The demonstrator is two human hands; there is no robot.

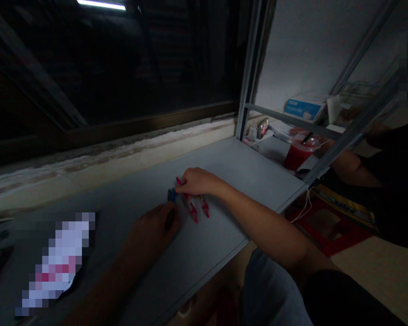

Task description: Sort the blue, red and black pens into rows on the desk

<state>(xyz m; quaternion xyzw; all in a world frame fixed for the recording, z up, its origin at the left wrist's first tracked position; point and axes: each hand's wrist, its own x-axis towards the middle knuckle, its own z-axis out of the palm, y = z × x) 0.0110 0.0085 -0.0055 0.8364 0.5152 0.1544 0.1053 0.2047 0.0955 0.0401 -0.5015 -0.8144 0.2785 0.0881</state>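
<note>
My right hand (197,181) rests knuckles-up on a grey table (245,172), fingers curled over several small red clip-like pieces (199,208) lying side by side. Its fingertips pinch at a small blue piece (172,194). My left hand (153,231) lies in shadow just below, fingers closed with the tips against the same blue piece. The scene is dim, so what exactly each hand grips is hard to make out.
A dark window and a pale sill run along the far side. Right of a metal frame, another person's arm (350,165) rests by a red drink cup (299,151) and a blue box (304,108). A blurred packet (56,262) lies at the left.
</note>
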